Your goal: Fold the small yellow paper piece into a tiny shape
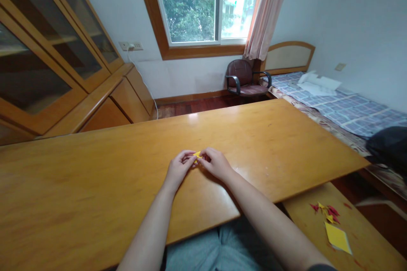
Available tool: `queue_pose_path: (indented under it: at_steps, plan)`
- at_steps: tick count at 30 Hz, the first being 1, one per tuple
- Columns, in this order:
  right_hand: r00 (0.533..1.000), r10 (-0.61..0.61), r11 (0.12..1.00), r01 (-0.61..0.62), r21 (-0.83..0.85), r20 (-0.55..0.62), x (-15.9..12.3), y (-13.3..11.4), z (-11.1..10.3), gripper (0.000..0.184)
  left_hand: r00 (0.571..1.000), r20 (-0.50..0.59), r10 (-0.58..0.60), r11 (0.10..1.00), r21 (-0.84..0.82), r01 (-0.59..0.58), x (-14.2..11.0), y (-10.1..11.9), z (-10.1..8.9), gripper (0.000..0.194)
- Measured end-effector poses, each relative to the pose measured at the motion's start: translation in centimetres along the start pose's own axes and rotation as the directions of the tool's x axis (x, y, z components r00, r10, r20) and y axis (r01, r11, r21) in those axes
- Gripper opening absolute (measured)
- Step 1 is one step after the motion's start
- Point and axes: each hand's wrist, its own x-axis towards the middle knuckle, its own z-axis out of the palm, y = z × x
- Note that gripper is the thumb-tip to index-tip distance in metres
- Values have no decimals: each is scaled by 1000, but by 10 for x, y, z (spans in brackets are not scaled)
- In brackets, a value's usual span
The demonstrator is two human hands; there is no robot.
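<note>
Between my two hands, just above the wooden table (pixel 104 178), is a small piece of folded yellow paper (pixel 197 155). My left hand (pixel 182 168) pinches its left side with thumb and fingers. From the right, my right hand (pixel 215 162) grips the other side with thumb and forefinger close together. The fingers cover much of the paper, so its full folded shape cannot be made out.
On a lower surface (pixel 305 228) at the right lie several small red and yellow folded paper pieces (pixel 330 211) and a stack of yellow paper squares (pixel 337 238). Beyond the table stand a chair (pixel 241 74), a bed (pixel 343 101) and a glass-door cabinet (pixel 85 80).
</note>
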Motion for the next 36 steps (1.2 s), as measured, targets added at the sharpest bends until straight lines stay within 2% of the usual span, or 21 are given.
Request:
queue_pose_path:
  at_steps: [4,12,20,26,30,36]
  plan:
    - [1000,-1,1000,1,3,-8,1,2,1,10,999,-8,51,998,35,-51,1,1,0,40]
    - [1000,13,1000,-13,-25,3,1,1,1,8,985,-2,170,951,264,-164,-3,9,-1,28]
    - [999,-30,999,31,14,-45,0,0,-2,11,989,-20,148,970,196,-142,-3,12,1,29]
    - [998,59,991,-62,118,29,0,2,1,23,989,-33,144,978,156,-137,-2,12,0,28]
    - [996,71,988,-77,134,49,0,2,0,16,991,-8,136,980,145,-133,-3,14,2,26]
    - [996,90,979,-92,183,20,2,0,-3,10,991,5,130,980,151,-129,-4,12,3,30]
